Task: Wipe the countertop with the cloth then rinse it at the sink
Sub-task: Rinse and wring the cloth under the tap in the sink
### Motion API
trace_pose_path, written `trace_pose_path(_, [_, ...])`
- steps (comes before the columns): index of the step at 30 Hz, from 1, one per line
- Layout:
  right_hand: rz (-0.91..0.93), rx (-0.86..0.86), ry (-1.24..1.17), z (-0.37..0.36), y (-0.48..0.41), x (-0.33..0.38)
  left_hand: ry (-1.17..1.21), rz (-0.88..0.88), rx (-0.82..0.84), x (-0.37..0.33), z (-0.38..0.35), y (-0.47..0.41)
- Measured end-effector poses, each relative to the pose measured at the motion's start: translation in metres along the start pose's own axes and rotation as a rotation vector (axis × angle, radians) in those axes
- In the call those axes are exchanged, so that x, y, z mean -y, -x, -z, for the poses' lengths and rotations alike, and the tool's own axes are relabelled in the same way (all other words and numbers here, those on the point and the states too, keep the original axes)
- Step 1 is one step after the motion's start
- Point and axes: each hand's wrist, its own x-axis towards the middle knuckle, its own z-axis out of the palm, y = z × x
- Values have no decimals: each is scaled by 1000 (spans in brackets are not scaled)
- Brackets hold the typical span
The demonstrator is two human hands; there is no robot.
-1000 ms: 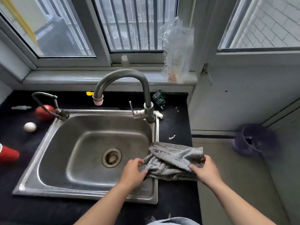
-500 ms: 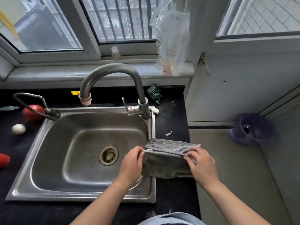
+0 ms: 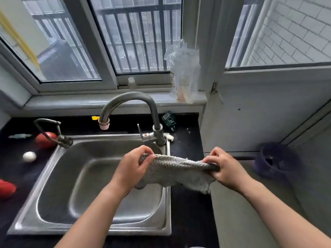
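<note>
A grey textured cloth (image 3: 176,173) hangs stretched in the air between both hands, above the right rim of the steel sink (image 3: 59,185) and the black countertop (image 3: 188,208). My left hand (image 3: 133,168) grips its left end over the basin. My right hand (image 3: 224,169) grips its right end past the counter's right edge. The curved tap (image 3: 132,102) stands behind the sink, its spout over the basin with no water running. The drain is hidden behind my left hand.
A tomato (image 3: 45,139), a white egg-like ball (image 3: 29,156) and a red object (image 3: 6,188) lie on the counter left of the sink. A small side tap (image 3: 53,131), a green packet (image 3: 169,120), a plastic bag (image 3: 184,74) on the sill and a purple basket (image 3: 275,161) on the floor are nearby.
Both hands have lifted the cloth off the sink's right rim and pulled it taut in the air. The view has tilted slightly.
</note>
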Motion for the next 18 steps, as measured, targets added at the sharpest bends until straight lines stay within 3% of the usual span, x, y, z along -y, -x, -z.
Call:
trace_pose_path(2, [42, -104, -41, 6, -3, 4, 24, -24, -34, 0, 8, 2])
trace_pose_path(7, [79, -136, -29, 11, -8, 11, -35, 61, 61, 15, 14, 16])
trace_pose_path(10, [34, -274, -179, 14, -9, 18, -68, 24, -14, 18, 13, 21])
trace_pose_path(13, [-83, -275, -266, 10, -9, 20, -190, -2, -128, 15, 14, 23])
trace_pose_path(18, [-67, -237, -302, 7, -9, 21, -320, -81, -205, 16, 21, 24])
